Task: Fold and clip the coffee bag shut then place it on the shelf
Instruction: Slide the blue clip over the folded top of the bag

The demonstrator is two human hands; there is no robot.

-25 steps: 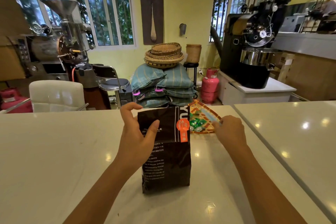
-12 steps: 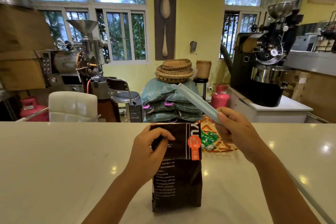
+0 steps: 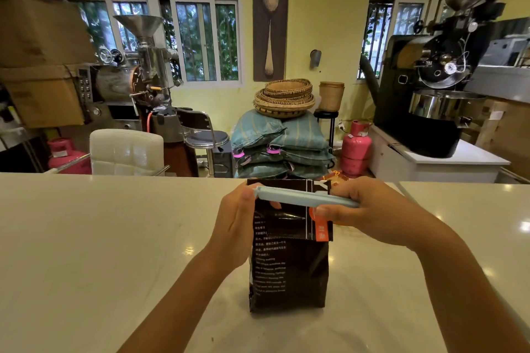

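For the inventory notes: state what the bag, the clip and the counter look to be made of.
Bag: black glossy film, probably plastic or foil laminate; it creases and shines.
Clip: pale blue matte plastic, by its smooth moulded bar shape.
Counter: cream polished stone or solid surface; lamps reflect in it.

Both forearms are reaching forward from the lower edge of the view, converging toward the middle, bare to the elbow. The left hand (image 3: 239,223) is standing on edge, palm turned inward toward the right, thumb tip pressing at the top and the fingers curling out of sight around the far side. The right hand (image 3: 370,210) is lying flatter, back upward, wrist bending slightly down, with its thumb extending leftward beneath the knuckles and the fingers closing in what looks like a pinch, though their tips are hidden.
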